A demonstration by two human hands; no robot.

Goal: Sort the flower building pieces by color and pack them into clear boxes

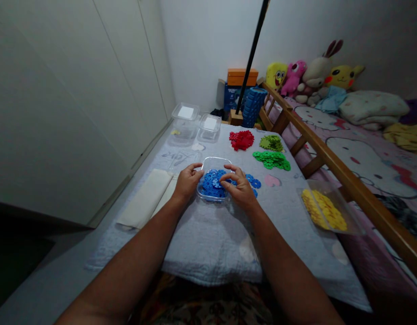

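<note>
A clear plastic container (212, 199) stands on the cloth-covered table, filled with blue notched discs (208, 183). My left hand (187, 181) has its fingers and thumb closed on the container's left rim. Over the right side of the container, my right hand (241, 186) pinches a blue disc (216, 183) between thumb and fingertip. More loose blue discs (254, 181) lie on the table beyond the right hand, partly hidden by it.
Red (241, 140), olive (271, 143) and green disc piles (272, 160) lie at the back right. Yellow discs (323, 210) fill a clear container at the right edge. Lidded boxes (185, 113) stand at the back left, a folded cream cloth (145, 198) nearer. A wooden bed rail (317, 151) borders the right.
</note>
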